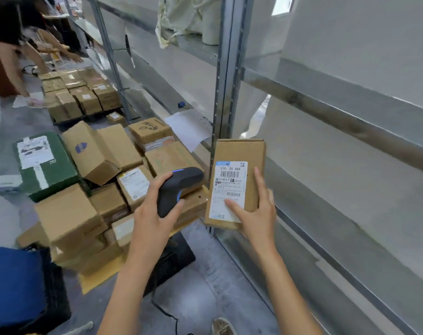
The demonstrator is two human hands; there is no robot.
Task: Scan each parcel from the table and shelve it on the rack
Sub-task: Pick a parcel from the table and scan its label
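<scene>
Parcel [237, 180] upright, long axis vertical, label facing the camera; just beside the rack [223, 93] upright. Gripped by right hand [256, 213]; scanner [179, 187] clasped in left hand [152, 213].

Soft, even light fills the room, with no dark shadows. Things near the right hand [254, 211] look sharp. Far from it, edges bend and blur.

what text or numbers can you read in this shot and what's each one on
"530- D5 A68": top line of the white shipping label on the cardboard parcel held in the right hand.
"R": white letter on the green parcel in the pile.
The barcodes and small print on the held parcel's label are too small to read.
The labels and logos on the other boxes in the pile are too blurred to read.
The scanner in the left hand shows no text.
</scene>
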